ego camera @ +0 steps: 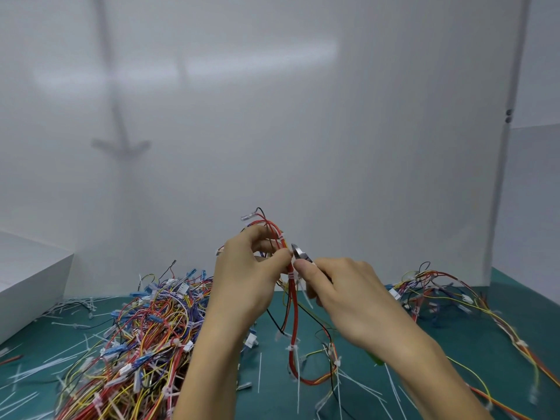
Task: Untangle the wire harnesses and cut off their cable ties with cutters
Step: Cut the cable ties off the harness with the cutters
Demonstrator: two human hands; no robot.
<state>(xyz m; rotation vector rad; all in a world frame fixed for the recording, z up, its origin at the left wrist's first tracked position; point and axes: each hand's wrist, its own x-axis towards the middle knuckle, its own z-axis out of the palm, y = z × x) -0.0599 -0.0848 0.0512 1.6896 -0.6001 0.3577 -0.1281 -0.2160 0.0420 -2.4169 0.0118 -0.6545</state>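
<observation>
Pinching a red wire harness point(293, 301) at centre frame, the left hand point(245, 274) lifts it. Right hand point(342, 294) grips small steel cutters point(298, 253), tips beside a white cable tie point(282, 238)

Two hands show: the left hand point(245, 268) and the right hand point(342, 289). There is one pair of cutters point(300, 254). One harness point(292, 307) is lifted clear of the rest, and at least three white ties point(291, 275) ring it. Two heaps of harnesses lie on the one green mat point(454, 344): a large left heap point(145, 338) and a smaller right heap point(439, 289), both too tangled to count singly. The cut ties point(260, 371) strewn over the mat are too many to count. One white box point(27, 277) stands at the left. Two white panels point(272, 116) stand behind, with two dark dots point(508, 112) between them.
</observation>
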